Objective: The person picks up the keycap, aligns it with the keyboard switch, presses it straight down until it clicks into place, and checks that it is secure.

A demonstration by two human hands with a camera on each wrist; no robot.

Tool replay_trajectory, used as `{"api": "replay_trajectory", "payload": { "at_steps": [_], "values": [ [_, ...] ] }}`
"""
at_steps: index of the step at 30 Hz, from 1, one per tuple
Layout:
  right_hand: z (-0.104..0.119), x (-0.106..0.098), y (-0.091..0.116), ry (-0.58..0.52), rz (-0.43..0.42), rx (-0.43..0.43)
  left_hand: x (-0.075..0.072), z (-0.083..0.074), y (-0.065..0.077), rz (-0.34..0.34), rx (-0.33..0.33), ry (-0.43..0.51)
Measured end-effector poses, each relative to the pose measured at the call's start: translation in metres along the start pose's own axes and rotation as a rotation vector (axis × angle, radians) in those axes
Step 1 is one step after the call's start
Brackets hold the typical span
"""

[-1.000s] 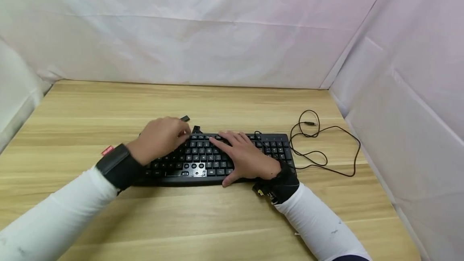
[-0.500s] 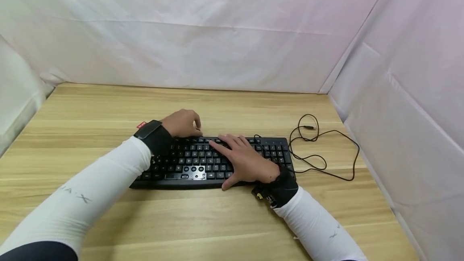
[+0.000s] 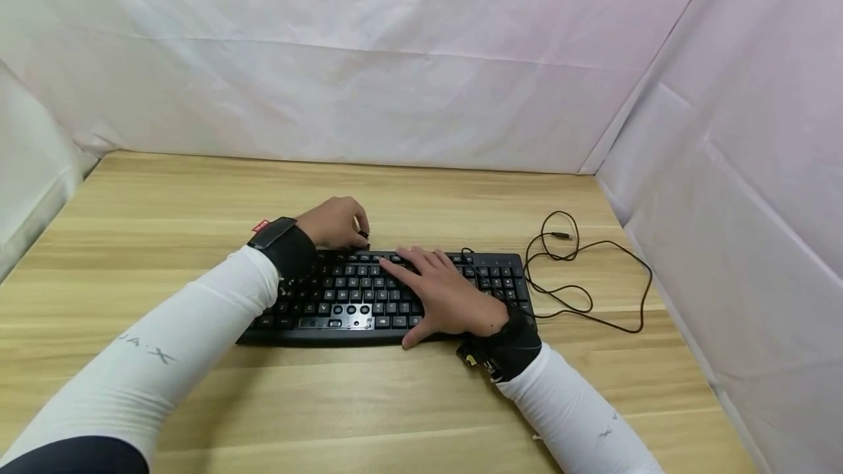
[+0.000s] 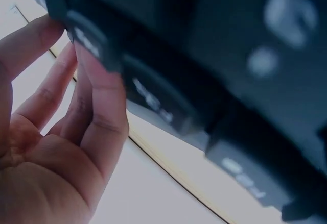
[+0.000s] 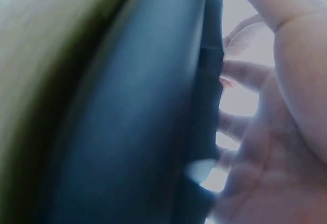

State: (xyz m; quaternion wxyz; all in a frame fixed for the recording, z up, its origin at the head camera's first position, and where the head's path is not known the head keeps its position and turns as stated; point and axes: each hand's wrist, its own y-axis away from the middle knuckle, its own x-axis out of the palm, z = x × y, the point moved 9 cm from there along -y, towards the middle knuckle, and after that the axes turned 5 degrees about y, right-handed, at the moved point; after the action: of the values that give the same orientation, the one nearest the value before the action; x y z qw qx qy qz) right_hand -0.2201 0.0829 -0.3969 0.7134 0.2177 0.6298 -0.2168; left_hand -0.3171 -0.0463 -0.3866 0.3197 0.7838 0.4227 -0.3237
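A black keyboard (image 3: 369, 306) lies on the wooden table. Reaching over its left part, my left hand (image 3: 332, 223) has its fingers bent down at the far edge. Between thumb and fingertips it pinches a small black piece (image 3: 364, 235), mostly hidden, whose kind I cannot tell. In the left wrist view, those fingers (image 4: 104, 101) meet the keyboard's edge beside the function keys (image 4: 158, 99). My right hand (image 3: 448, 295) rests spread across the keys right of the middle, thumb near the front edge. The right wrist view shows the keyboard's side (image 5: 138, 112) close up beside that palm.
A thin black cable (image 3: 632, 251) runs in loops over the table to the right of the keyboard, with its plug (image 3: 561, 235) lying among them. White cloth walls (image 3: 421, 93) stand behind and at the sides of the wooden table (image 3: 369, 408).
My left hand has moved right and farther back, from over the keyboard's left part to its far edge, where two small black pieces showed earlier. My right hand stays in place.
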Motion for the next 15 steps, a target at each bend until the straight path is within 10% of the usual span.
{"api": "replay_trajectory", "payload": {
  "at_steps": [15],
  "values": [
    [0.002, -0.003, 0.0, -0.001, -0.001, -0.009, -0.013, 0.004, -0.001, -0.055, -0.019, -0.049]
  ]
}}
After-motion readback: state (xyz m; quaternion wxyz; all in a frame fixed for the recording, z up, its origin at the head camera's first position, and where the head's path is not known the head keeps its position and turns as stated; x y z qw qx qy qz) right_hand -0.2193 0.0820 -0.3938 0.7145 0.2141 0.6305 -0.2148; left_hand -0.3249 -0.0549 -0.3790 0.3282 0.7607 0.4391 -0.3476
